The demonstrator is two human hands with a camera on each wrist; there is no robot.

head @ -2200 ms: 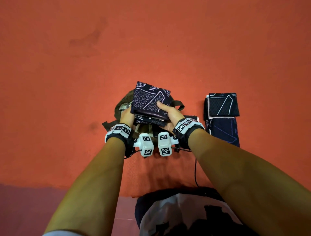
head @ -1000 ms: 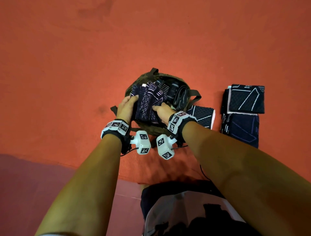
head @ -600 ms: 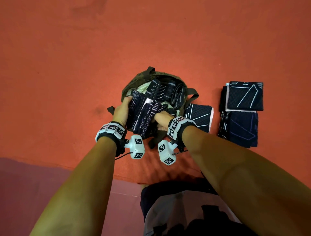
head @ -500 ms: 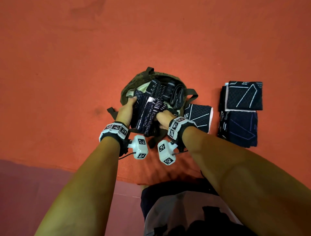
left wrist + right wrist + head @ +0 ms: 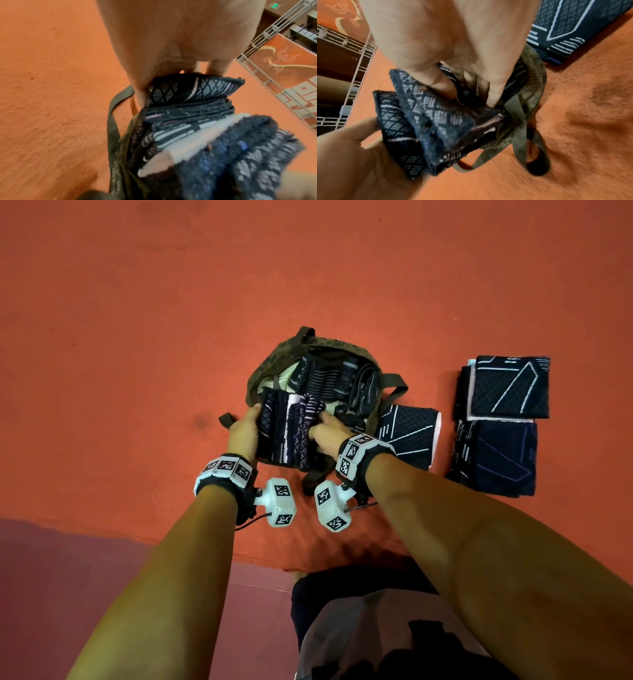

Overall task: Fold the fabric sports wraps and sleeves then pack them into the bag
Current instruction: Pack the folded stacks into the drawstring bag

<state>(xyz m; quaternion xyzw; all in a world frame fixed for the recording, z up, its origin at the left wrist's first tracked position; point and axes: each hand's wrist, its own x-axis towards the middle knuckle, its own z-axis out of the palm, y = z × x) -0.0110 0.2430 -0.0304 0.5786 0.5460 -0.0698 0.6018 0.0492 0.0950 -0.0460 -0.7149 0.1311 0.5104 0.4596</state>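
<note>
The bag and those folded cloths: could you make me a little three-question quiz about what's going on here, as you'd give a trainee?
1. True or false: the bag lies open on the orange floor.
2. What are the left hand and right hand doing with the bundle?
A. Squeezing it between them at the bag's mouth
B. Spreading it flat on the floor
C. Leaving it untouched
3. How many folded wraps lie outside the bag, to its right, in the head view?

Key:
1. True.
2. A.
3. Three: one against the bag, and two farther right, one beyond the other.
</note>
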